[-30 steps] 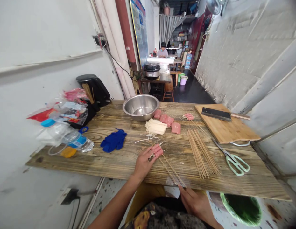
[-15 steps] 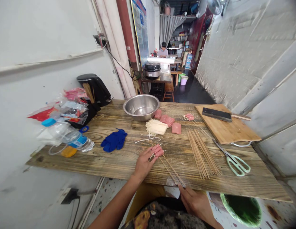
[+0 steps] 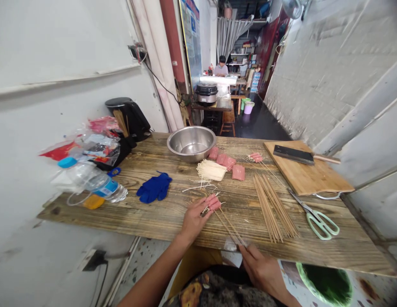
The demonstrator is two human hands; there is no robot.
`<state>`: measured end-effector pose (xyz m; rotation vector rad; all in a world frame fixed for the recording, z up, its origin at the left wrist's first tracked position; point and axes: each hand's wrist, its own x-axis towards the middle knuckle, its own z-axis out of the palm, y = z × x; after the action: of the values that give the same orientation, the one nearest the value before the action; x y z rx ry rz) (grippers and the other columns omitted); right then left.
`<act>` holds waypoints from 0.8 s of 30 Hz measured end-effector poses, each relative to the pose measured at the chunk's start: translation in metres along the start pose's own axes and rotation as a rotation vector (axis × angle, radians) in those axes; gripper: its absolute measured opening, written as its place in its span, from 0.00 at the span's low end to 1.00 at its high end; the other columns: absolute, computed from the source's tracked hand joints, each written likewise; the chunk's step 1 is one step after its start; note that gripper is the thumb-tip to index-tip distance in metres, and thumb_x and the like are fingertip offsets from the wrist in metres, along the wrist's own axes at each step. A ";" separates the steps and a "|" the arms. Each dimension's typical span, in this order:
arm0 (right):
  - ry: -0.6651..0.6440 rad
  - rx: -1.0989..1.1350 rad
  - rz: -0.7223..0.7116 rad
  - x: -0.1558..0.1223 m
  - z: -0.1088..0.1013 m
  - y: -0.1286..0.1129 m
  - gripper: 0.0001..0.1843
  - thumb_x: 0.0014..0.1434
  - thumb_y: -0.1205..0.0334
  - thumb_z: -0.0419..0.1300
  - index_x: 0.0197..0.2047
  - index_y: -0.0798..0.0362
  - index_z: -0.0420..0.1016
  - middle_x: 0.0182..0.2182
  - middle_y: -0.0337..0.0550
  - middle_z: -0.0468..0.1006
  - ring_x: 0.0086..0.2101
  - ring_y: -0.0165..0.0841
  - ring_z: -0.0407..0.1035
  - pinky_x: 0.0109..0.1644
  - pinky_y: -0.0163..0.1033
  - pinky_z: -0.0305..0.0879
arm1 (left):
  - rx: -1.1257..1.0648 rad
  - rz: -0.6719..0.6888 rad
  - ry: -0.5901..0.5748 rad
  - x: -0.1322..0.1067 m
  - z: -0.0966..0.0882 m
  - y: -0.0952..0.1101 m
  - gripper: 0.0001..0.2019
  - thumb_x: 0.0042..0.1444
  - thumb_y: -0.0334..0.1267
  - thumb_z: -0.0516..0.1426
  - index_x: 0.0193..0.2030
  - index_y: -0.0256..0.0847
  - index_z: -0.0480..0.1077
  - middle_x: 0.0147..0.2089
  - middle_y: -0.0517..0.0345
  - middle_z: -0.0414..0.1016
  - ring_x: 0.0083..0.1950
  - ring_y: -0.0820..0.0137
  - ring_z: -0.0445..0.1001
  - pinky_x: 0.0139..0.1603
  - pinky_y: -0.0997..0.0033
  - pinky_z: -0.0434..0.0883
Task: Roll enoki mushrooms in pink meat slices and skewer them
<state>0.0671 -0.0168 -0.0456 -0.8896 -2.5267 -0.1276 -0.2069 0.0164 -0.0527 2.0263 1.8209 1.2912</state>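
Note:
My left hand (image 3: 192,219) is closed around a few pink meat rolls (image 3: 214,201) with pale enoki ends poking out, pressing them near the tabletop. Two bamboo skewers (image 3: 229,226) run from the rolls toward me. At the table's near edge, my right hand (image 3: 261,265) pinches the skewers' lower ends. Beyond the left hand lie a bunch of enoki mushrooms (image 3: 213,170) and some loose strands. Several flat pink meat slices (image 3: 238,172) sit beside the bunch. Farther right rests another skewer of meat rolls (image 3: 255,157).
A steel bowl (image 3: 191,144) stands at the back edge. Loose skewers (image 3: 275,209) and green-handled scissors (image 3: 322,224) lie to the right, near a cutting board (image 3: 304,175) bearing a cleaver (image 3: 293,154). Leftward are blue gloves (image 3: 153,187) and a water bottle (image 3: 104,185). A person (image 3: 220,68) sits far back.
The view has shifted slightly. The skewers' near ends look a little closer together at my right hand; my left hand keeps its hold on the rolls.

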 end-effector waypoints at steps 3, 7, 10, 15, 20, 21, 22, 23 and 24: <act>0.022 -0.009 -0.017 0.006 -0.003 0.001 0.18 0.64 0.69 0.43 0.47 0.56 0.73 0.31 0.45 0.76 0.23 0.28 0.66 0.27 0.33 0.62 | 0.006 -0.011 0.010 0.000 0.000 0.000 0.14 0.58 0.39 0.59 0.51 0.46 0.74 0.52 0.52 0.76 0.54 0.62 0.73 0.57 0.56 0.71; 0.043 -0.003 -0.086 0.017 -0.012 0.004 0.15 0.63 0.70 0.48 0.46 0.56 0.73 0.29 0.45 0.75 0.28 0.31 0.67 0.32 0.34 0.63 | -0.013 0.008 -0.009 0.001 0.000 0.000 0.15 0.59 0.38 0.58 0.53 0.47 0.72 0.53 0.54 0.76 0.54 0.64 0.73 0.57 0.57 0.71; 0.053 -0.015 -0.109 0.024 -0.017 0.004 0.13 0.63 0.69 0.49 0.45 0.56 0.73 0.28 0.44 0.74 0.30 0.32 0.66 0.34 0.37 0.62 | -0.017 0.022 -0.006 0.002 -0.001 0.001 0.15 0.59 0.38 0.58 0.53 0.46 0.72 0.52 0.53 0.76 0.54 0.63 0.73 0.57 0.57 0.71; 0.065 -0.003 -0.134 0.027 -0.013 0.004 0.15 0.63 0.71 0.46 0.44 0.59 0.73 0.27 0.44 0.72 0.29 0.33 0.63 0.33 0.39 0.59 | -0.008 0.035 0.018 0.002 -0.002 0.003 0.14 0.58 0.37 0.59 0.51 0.45 0.73 0.51 0.53 0.77 0.53 0.63 0.74 0.56 0.56 0.72; 0.095 0.020 -0.123 0.027 -0.006 0.004 0.14 0.62 0.72 0.48 0.44 0.58 0.73 0.26 0.44 0.70 0.29 0.33 0.62 0.34 0.38 0.57 | -0.008 0.022 0.022 0.003 -0.003 0.004 0.13 0.57 0.37 0.59 0.50 0.46 0.74 0.51 0.53 0.77 0.52 0.62 0.75 0.55 0.56 0.72; 0.096 0.025 -0.121 0.027 -0.005 0.004 0.14 0.62 0.72 0.48 0.44 0.58 0.73 0.26 0.44 0.70 0.29 0.33 0.62 0.34 0.38 0.57 | -0.003 0.018 0.026 0.003 -0.003 0.004 0.13 0.57 0.37 0.59 0.49 0.46 0.74 0.50 0.53 0.77 0.52 0.62 0.75 0.55 0.56 0.73; 0.094 0.029 -0.118 0.027 -0.004 0.003 0.14 0.62 0.72 0.48 0.44 0.58 0.73 0.26 0.43 0.70 0.29 0.33 0.62 0.34 0.38 0.57 | 0.003 0.017 0.031 0.003 -0.003 0.004 0.12 0.57 0.37 0.59 0.49 0.45 0.75 0.50 0.53 0.77 0.52 0.62 0.75 0.55 0.56 0.73; 0.093 0.032 -0.115 0.028 -0.003 0.003 0.14 0.62 0.72 0.48 0.44 0.58 0.73 0.26 0.43 0.70 0.29 0.33 0.62 0.34 0.38 0.57 | 0.009 0.016 0.035 0.003 -0.003 0.005 0.12 0.57 0.37 0.59 0.48 0.45 0.75 0.50 0.53 0.77 0.51 0.62 0.75 0.55 0.56 0.73; 0.092 0.034 -0.114 0.028 -0.002 0.002 0.14 0.62 0.72 0.47 0.44 0.58 0.72 0.26 0.43 0.70 0.29 0.33 0.61 0.34 0.38 0.57 | 0.012 0.018 0.036 0.003 -0.003 0.005 0.12 0.57 0.37 0.59 0.48 0.45 0.75 0.49 0.53 0.78 0.51 0.62 0.75 0.54 0.56 0.73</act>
<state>0.0500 0.0007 -0.0310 -0.7097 -2.4854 -0.1570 -0.2053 0.0164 -0.0459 2.0430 1.8345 1.3334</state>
